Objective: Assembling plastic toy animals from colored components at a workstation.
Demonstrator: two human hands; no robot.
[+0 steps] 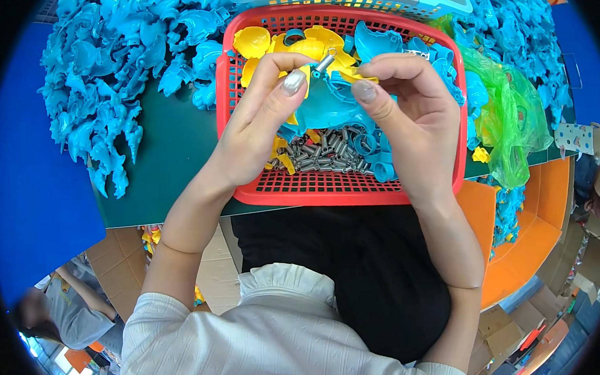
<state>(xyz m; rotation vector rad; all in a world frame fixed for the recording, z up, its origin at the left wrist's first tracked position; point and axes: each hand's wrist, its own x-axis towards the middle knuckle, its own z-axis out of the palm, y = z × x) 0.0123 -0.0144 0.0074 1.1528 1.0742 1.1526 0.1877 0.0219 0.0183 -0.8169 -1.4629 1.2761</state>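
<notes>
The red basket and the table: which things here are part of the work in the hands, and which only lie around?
In use:
- left hand and right hand, holding a blue plastic part with a small metal pin
- red basket with metal pins and yellow parts

Lying about:
- heap of blue parts
- green plastic bag
- cardboard boxes

I see a teal plastic shell piece (325,100) held up over the basket, tilted, its curved side facing me — a small silver metal pin (325,60) stands slanted at its top edge, pinched between fingertips.
</notes>
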